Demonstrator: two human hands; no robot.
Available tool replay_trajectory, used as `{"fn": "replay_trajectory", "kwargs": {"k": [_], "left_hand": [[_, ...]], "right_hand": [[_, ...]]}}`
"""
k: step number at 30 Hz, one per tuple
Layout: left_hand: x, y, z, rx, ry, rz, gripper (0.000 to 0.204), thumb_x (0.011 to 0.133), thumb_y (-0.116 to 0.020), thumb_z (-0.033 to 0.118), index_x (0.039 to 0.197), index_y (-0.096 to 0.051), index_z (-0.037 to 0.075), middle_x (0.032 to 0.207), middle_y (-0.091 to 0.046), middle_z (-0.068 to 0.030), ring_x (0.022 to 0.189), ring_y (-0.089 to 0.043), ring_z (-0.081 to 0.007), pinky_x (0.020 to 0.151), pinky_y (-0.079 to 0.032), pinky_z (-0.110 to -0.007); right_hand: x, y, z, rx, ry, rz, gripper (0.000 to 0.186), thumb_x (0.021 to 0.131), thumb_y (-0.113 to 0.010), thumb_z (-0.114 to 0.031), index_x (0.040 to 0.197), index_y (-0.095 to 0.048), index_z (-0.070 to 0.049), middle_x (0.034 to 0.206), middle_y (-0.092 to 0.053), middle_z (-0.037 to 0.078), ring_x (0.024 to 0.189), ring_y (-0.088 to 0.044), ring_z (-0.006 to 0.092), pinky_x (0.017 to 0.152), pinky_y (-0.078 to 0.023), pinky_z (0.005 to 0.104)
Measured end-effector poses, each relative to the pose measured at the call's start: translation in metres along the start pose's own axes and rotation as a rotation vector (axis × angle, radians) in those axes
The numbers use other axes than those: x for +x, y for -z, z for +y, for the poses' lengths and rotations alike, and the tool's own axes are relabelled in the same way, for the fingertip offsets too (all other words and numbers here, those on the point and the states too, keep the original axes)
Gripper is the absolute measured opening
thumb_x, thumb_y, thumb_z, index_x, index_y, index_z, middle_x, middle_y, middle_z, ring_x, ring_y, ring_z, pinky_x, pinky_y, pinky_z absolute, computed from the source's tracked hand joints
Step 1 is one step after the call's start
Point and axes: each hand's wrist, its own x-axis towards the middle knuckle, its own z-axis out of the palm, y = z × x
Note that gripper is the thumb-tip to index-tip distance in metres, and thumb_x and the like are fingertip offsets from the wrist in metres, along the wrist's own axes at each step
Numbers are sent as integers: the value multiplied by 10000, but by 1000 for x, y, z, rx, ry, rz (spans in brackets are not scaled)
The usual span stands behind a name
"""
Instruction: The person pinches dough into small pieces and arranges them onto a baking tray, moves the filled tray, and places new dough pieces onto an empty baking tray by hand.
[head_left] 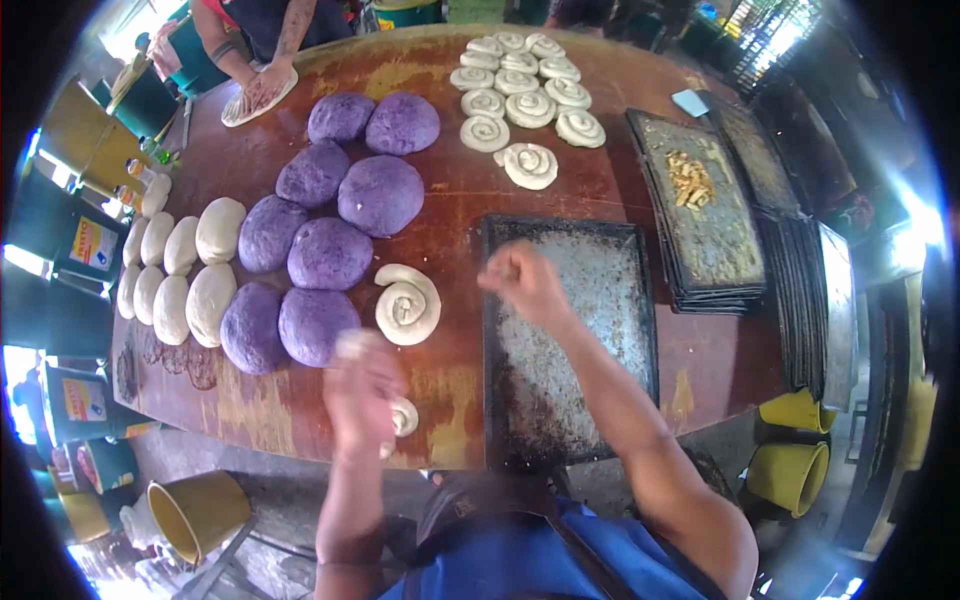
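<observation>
My right hand (525,285) hovers over a dark metal baking tray (575,360) with a worn grey surface, its fingers curled together; what they hold, if anything, is hidden. My left hand (365,390) is smeared by motion, so its grip does not show. It is near the table's front edge, partly covering a small coil of pale dough (403,416). Beyond it lies a larger dough spiral (408,308), between purple dough balls (325,325) and the tray. Several white dough spirals (530,108) sit in rows at the far side.
Pale dough pieces (210,300) line the table's left side. On the right are stacked trays (705,220), the top one holding yellowish scraps (690,180). At the far left a co-worker's hands (262,88) press flat dough (245,105). Yellow buckets (198,515) stand on the floor.
</observation>
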Motion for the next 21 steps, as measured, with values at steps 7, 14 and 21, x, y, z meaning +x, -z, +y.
{"fn": "replay_trajectory", "kwargs": {"k": [7,14,21], "left_hand": [[6,28,-52,363,-35,-39,142,961,-515,159,1038,-542,42,734,-486,25,613,-443,-55,500,-370,-215],[-22,29,-43,1279,-588,-643,656,845,-562,-40,1432,-275,18,1102,-647,-152,932,-669,-261,738,-528,-337],[-32,43,-63,734,112,-513,310,991,-482,217,1239,-501,31,864,-622,-35,768,-590,-138,660,-474,-270]], "right_hand": [[67,-18,93,-357,23,16,345,817,-692,-196,1113,-600,-44,985,-617,173,853,-637,345,735,-523,440],[-90,5,-112,-10,150,-356,569,810,-712,-226,1304,-490,-52,1104,-603,183,873,-620,287,785,-515,399],[-144,-59,-122,-187,148,69,318,832,-648,-53,1140,-620,18,981,-685,114,925,-670,205,806,-557,329]]}}
